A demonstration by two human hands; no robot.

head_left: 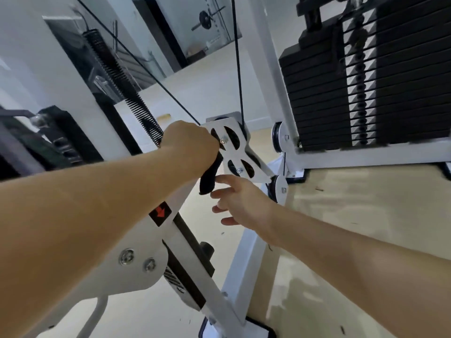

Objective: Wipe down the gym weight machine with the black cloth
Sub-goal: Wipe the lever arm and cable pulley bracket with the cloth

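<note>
Black cloth: bunched in closed left hand, pressed to white pulley bracket for wiping; right hand fingers spread, empty, reaching beneath, seemingly to steady it

The pale beige smooth floor has small dark bits scattered on it. Plain white walls stand at the left. Far back, a dark doorway opens. The room is bright.

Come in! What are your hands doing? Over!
Left hand shut on black cloth, at pulley bracket. Right hand open, empty. Nothing blocking.
</note>
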